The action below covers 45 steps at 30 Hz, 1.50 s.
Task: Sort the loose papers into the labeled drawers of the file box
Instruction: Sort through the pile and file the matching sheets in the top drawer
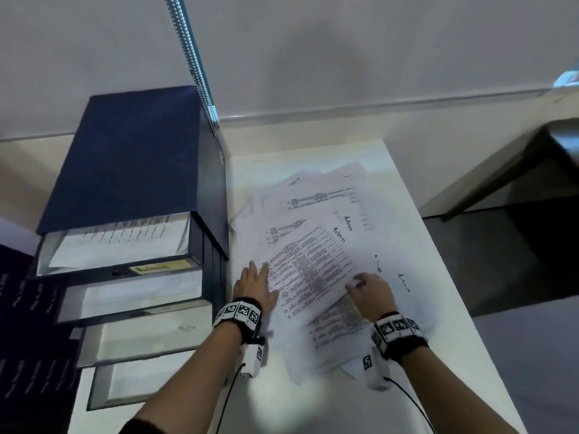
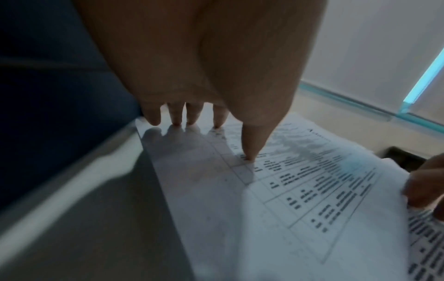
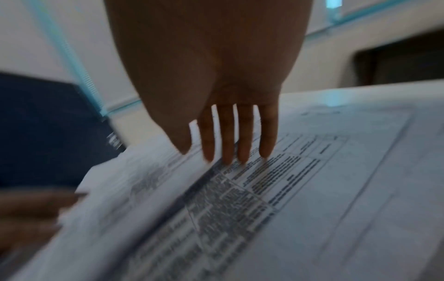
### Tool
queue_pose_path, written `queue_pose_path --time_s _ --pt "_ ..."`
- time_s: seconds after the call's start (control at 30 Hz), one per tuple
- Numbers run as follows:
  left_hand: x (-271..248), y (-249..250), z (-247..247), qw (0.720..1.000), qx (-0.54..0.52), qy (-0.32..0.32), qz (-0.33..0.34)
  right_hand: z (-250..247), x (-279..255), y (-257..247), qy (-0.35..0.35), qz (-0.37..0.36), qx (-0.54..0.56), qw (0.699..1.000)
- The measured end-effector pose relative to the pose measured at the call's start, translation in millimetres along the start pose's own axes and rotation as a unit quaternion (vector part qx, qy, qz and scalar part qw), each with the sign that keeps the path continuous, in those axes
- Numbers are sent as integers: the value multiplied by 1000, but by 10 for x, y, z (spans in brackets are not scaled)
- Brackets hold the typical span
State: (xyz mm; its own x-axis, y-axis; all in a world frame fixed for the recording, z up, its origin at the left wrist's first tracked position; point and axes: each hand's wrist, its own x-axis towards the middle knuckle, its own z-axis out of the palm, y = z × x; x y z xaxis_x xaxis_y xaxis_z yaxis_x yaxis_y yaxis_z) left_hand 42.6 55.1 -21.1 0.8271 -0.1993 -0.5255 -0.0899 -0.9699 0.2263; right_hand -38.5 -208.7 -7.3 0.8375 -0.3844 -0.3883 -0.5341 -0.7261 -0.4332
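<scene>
A dark blue file box (image 1: 131, 158) stands at the table's left with several drawers pulled out; the top drawer (image 1: 119, 245) holds a printed sheet and carries a yellowish label (image 1: 159, 267). Loose papers (image 1: 329, 202), some marked "Admin", lie spread to its right. My left hand (image 1: 257, 283) presses flat with straight fingers (image 2: 250, 152) on the left edge of the top printed sheet (image 1: 307, 277). At the sheet's right edge, my right hand (image 1: 369, 292) pinches the paper, thumb on top, and that edge (image 3: 168, 171) is raised off the sheet below.
The white table (image 1: 438, 245) ends close to the papers on the right. A dark bench (image 1: 532, 158) stands beyond it. A metal conduit (image 1: 191, 57) runs down the wall behind the box. Dark printed material (image 1: 28, 308) lies left of the drawers.
</scene>
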Motion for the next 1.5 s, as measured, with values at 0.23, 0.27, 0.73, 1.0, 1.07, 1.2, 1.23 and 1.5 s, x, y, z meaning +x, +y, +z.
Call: queue_pose_path --time_s 0.23,0.27,0.73,1.0,1.07,1.2,1.23,1.5 --pt "-119 212 75 995 -58 80 17 -80 202 -65 2 232 364 902" --pt "-120 199 66 995 -57 82 11 -51 204 -78 6 229 364 903" --pt "-149 -148 24 976 -179 127 2 204 -104 -110 -50 219 297 928" --pt "230 -57 -57 969 -172 168 -64 55 -243 270 -21 234 228 945" --pt "259 9 -106 962 -203 157 -96 78 -286 290 -27 246 224 942" --pt "207 180 -173 952 -248 144 -104 105 -278 296 -26 238 226 944" --pt "174 222 -185 955 -245 139 -90 117 -270 292 -29 237 235 942" --pt "-86 385 -210 963 -238 -119 38 86 -157 281 -72 261 448 852"
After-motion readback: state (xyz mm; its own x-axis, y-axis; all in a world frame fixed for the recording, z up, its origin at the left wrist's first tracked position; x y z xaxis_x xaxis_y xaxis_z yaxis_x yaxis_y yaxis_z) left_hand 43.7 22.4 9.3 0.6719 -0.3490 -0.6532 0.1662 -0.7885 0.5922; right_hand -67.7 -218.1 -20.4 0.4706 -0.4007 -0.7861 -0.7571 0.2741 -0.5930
